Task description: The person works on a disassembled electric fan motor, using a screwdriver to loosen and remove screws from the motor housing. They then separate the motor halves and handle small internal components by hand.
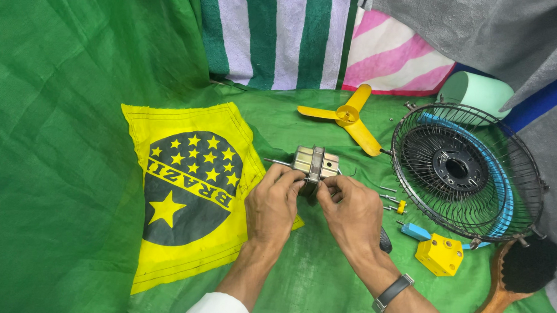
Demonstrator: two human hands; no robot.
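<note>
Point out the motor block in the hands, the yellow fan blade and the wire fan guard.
motor block [316, 162], head view, metal top face.
yellow fan blade [347, 115], head view, centre hub.
wire fan guard [457, 168], head view, black centre plate.

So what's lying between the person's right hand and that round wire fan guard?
In the head view, a few small metal screws and a small yellow piece lie on the green cloth between the right hand and the wire fan guard.
</note>
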